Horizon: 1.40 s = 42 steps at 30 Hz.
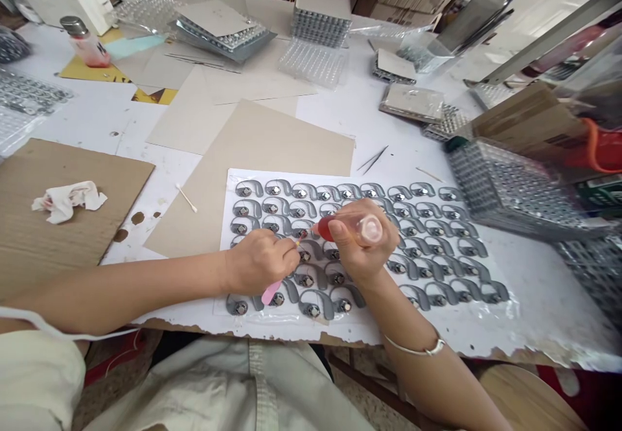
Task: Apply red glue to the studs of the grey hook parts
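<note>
Rows of grey hook-shaped pieces [311, 301], each with a shiny round end, lie on a white sheet [490, 314] in front of me. My right hand [367, 243] is closed around a small clear bottle [352, 229] of red liquid, tilted with its nozzle toward a piece near the middle. In my left hand [262, 261] is a thin tool with a pink handle [271, 292]; the fingers pinch it, and its fine tip meets the red spot on that piece close to the nozzle. Whether the nozzle touches the piece, I cannot tell.
Tweezers [373, 159] lie behind the sheet, a cotton swab [186, 198] to its left. Crumpled tissue [69, 201] rests on cardboard [29, 243]. Stacked trays [515, 185] stand at right. A jar of pinkish liquid [86, 43] and more trays [321, 19] are at the back.
</note>
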Each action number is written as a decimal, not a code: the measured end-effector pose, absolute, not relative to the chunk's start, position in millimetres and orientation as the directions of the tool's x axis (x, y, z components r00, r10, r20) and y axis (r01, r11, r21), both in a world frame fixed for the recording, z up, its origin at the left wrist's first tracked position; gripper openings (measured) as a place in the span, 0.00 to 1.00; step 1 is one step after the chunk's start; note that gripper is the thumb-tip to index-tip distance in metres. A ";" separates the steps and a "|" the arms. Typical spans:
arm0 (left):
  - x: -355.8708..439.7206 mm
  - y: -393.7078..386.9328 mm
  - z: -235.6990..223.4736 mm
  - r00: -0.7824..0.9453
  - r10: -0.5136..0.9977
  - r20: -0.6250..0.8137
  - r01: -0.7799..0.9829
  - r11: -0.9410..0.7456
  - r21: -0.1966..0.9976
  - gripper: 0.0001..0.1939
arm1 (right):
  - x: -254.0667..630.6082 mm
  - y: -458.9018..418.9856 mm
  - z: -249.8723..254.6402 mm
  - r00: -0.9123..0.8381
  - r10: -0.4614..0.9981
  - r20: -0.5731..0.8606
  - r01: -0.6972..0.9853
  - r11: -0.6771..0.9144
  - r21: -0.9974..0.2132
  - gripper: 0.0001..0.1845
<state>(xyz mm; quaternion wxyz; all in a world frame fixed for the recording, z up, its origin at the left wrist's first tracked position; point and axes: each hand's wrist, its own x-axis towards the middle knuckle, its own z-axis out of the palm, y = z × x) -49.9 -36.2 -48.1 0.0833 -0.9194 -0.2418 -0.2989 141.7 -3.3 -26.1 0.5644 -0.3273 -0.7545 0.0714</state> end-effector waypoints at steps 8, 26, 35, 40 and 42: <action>-50.5 -36.4 -46.7 0.707 0.398 0.585 0.485 -0.875 0.009 0.08 | 142.1 -3.3 -29.7 -0.135 0.587 0.798 0.406 0.768 -0.496 0.07; -51.6 -34.4 -47.2 0.685 0.407 0.605 0.482 -0.875 0.043 0.08 | 144.3 -3.2 -32.7 -0.143 0.577 0.804 0.409 0.774 -0.483 0.07; -54.7 -32.9 -48.3 0.721 0.458 0.519 0.487 -0.869 0.090 0.07 | 146.1 -4.0 -32.4 -0.158 0.563 0.811 0.428 0.779 -0.458 0.07; -55.4 -31.4 -50.1 0.703 0.488 0.518 0.499 -0.857 0.130 0.09 | 145.3 -5.0 -29.6 -0.170 0.562 0.810 0.442 0.778 -0.446 0.07; -55.2 -30.8 -50.2 0.696 0.494 0.521 0.503 -0.853 0.138 0.08 | 145.5 -5.6 -28.9 -0.176 0.559 0.811 0.449 0.778 -0.439 0.07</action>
